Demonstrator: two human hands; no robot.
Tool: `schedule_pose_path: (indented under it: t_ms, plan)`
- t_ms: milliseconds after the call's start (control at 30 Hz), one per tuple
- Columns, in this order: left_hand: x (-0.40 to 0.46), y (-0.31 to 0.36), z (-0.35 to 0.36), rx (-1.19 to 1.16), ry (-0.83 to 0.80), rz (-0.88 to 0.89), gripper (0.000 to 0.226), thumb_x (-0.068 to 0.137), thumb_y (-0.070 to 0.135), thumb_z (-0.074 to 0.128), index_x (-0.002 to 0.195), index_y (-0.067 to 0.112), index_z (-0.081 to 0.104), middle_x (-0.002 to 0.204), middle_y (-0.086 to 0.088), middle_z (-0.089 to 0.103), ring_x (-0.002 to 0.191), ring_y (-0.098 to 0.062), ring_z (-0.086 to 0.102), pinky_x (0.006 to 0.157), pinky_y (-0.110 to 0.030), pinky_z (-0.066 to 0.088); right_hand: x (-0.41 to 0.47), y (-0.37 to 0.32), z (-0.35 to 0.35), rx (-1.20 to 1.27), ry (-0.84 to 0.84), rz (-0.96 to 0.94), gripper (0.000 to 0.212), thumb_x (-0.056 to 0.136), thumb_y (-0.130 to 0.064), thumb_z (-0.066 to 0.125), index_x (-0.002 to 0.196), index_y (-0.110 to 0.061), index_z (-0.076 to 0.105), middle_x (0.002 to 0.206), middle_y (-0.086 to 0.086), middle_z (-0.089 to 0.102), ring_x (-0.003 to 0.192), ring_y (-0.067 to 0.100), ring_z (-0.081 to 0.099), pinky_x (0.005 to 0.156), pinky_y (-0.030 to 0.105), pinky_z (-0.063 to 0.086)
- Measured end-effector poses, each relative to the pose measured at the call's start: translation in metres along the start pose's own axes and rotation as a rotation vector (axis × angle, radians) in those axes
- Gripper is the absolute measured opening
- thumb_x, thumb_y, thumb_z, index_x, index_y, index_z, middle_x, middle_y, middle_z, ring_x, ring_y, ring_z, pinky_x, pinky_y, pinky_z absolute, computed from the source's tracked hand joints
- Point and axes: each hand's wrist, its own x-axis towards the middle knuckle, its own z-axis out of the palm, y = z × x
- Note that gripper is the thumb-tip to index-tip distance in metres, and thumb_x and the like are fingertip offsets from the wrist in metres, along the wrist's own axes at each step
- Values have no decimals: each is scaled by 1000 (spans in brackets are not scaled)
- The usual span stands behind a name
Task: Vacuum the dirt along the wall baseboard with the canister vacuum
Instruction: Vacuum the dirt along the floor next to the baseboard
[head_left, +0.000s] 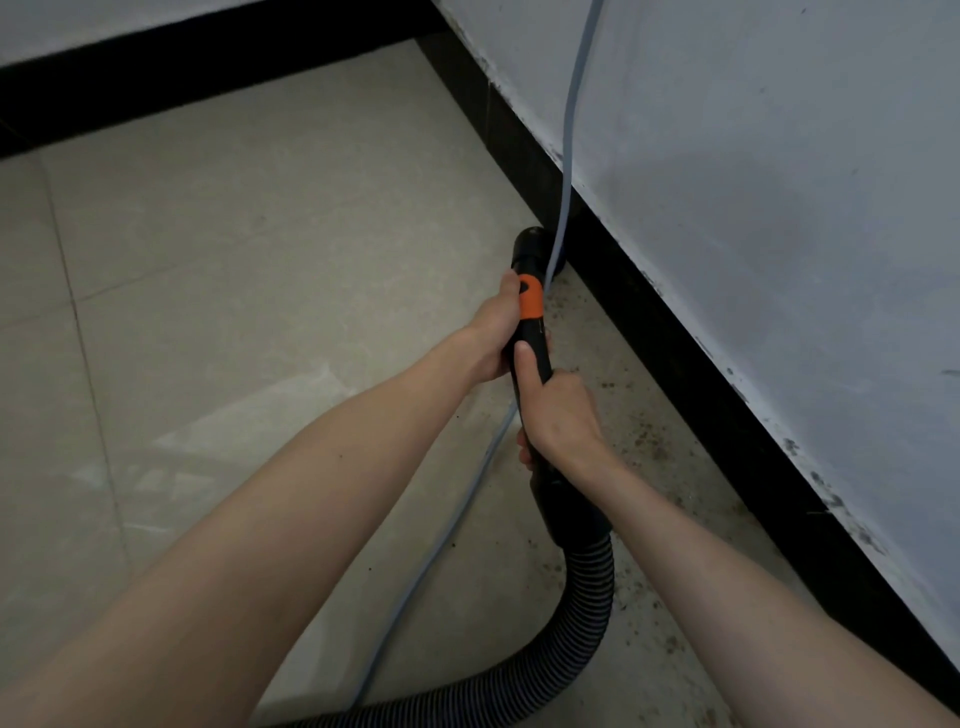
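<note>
A black vacuum wand (535, 343) with an orange collar (531, 297) points away from me toward the black baseboard (691, 364). Its round black nozzle (535, 249) rests on the floor right against the baseboard. My left hand (493, 332) grips the wand just below the orange collar. My right hand (558, 410) grips it lower down, near the cuff. The ribbed black hose (582, 623) curves from the wand down to the bottom edge. Brown dirt specks (644, 436) lie scattered on the tile along the baseboard, mostly on my side of the nozzle.
A light blue cable (574, 104) hangs down the white wall (779, 182), passes beside the nozzle and trails across the beige tiled floor (234, 260) under my arms. A second black baseboard (182, 78) runs along the far wall and meets the first in a corner.
</note>
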Motion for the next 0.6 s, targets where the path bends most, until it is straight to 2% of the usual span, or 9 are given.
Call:
schedule_pose_path:
  t_ms: [200,367,500,600]
  plan:
    - [-8,-14,-13,-8,10,-5,49,98,54,29,90,9,47,72,-11,52,59,-22,52,57,-31,49,-18,5,-6,24,-118,-4,60,94,-64,34,82,-10,55,51,6,59,33,15,56,36,21,42]
    - [-15,-31,-34,-40,140,52,51,98,55,28,85,10,49,72,-11,52,64,-24,53,70,-37,50,-38,4,3,49,-246,-42,60,95,-62,36,75,-9,55,45,6,58,34,20,55,35,21,41]
    - [-21,-45,-48,-77,199,63,52,98,55,29,84,9,49,72,-11,52,67,-26,52,87,-45,50,-50,9,8,65,-336,-44,60,94,-63,37,74,-9,54,44,6,57,35,21,55,36,22,42]
    - [-24,-51,-46,-66,217,77,51,98,55,28,86,10,49,75,-10,53,69,-25,53,85,-43,51,-53,13,1,99,-404,-7,61,93,-65,36,82,-8,52,46,6,57,36,21,54,37,24,43]
